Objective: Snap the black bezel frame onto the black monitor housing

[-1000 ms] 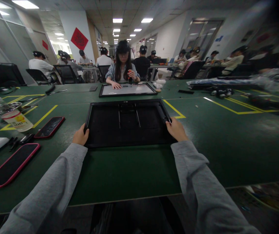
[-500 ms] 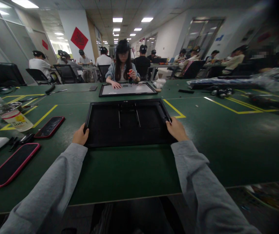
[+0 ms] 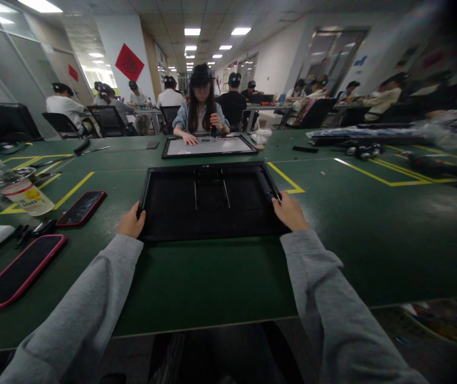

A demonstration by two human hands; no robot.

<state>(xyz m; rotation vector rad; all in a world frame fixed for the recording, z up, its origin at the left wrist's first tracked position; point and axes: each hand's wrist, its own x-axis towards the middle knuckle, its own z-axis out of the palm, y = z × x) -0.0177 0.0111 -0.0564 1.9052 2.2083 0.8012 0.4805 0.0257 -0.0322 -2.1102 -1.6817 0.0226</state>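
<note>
Left hand [image 3: 132, 220]: black panel [image 3: 211, 216] clasped.
Right hand [image 3: 290, 211]: right edge clasped.
Far grey panel [image 3: 228, 145]: could be bumped by pushing.

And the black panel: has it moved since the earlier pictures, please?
No, not visibly. The black panel lies in the same place against the yellow tape beyond its right side, with no clear shift sideways, nearer or farther.
</note>
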